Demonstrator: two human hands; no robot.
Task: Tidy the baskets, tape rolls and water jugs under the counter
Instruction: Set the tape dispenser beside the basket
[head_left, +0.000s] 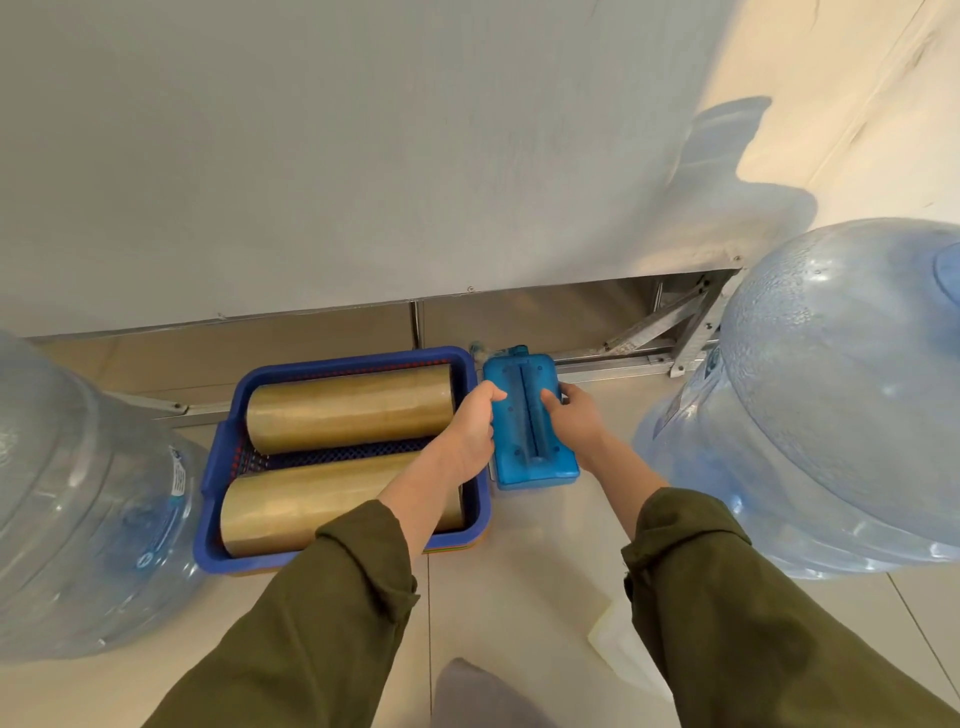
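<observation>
Head view: both tape rolls (345, 410) sit in blue basket (218, 457). Left hand (470, 431), right hand (574, 421) clamped on blue ice pack (530, 415). Water jugs (841, 395) not yet under desk (363, 156).

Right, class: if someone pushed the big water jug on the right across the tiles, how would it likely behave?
The right water jug looks empty, clear through with only droplets inside, so probably light for its size. It seems to lie on its side on the smooth tile floor, so a push would likely roll it. Its ribbed plastic wall looks fairly stiff.
</observation>
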